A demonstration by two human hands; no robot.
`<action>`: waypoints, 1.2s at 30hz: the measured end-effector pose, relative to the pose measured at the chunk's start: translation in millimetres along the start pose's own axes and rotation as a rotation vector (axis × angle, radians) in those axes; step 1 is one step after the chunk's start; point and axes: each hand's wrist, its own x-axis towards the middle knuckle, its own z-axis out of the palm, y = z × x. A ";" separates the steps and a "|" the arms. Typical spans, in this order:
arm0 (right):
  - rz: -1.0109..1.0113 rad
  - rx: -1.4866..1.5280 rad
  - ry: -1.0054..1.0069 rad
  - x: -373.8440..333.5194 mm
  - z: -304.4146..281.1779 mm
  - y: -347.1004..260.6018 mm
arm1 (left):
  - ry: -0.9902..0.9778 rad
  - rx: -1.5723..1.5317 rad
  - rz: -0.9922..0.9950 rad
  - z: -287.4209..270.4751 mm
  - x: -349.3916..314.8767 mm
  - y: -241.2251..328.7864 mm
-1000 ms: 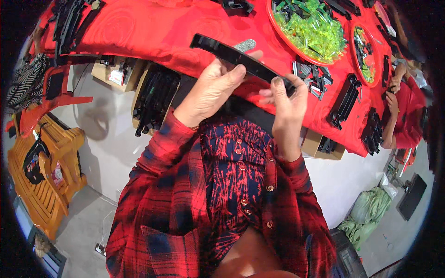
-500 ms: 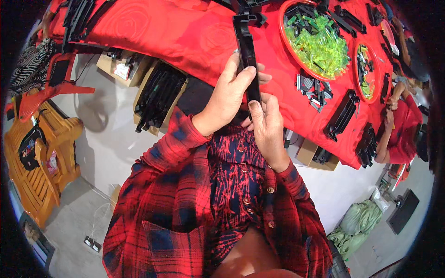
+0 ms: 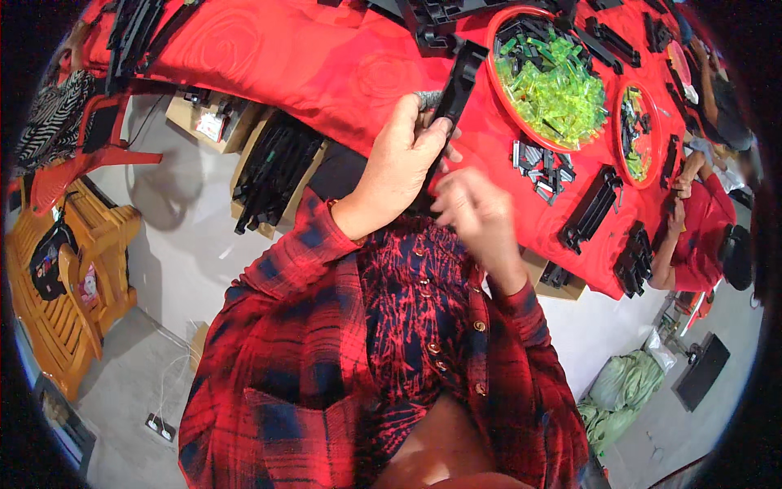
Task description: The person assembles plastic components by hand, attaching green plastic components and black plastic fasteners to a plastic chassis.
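Observation:
My left hand (image 3: 389, 167) is closed around a long, narrow black plastic part (image 3: 461, 85), thumb on top and fingers wrapped beneath. The part tilts, its far end pointing up and to the right over the red tablecloth (image 3: 301, 61). Close to the near end of the part is my right hand (image 3: 479, 210), curled and smeared by motion. Whether anything is in its fingers cannot be made out. Right of the part stands a red basin (image 3: 493, 88) heaped with small translucent yellow-green pieces (image 3: 562, 90) and black ones. Small black and grey pieces (image 3: 542, 168) lie loose beside it.
A smaller red basin (image 3: 621, 151) and long black parts (image 3: 590, 209) lie further right. Past them another person in red (image 3: 707, 236) works. Boxes of black parts (image 3: 273, 171) stand under the table edge. A wooden chair (image 3: 77, 285) is at the left.
My right hand has come off the black part and moved slightly down and right. The part, still in my left hand, has tipped so its far end leans further right.

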 end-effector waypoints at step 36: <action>-0.364 -0.191 0.669 54.7 -27.1 12.8 | -0.356 0.076 -0.291 -5.5 8.0 2.1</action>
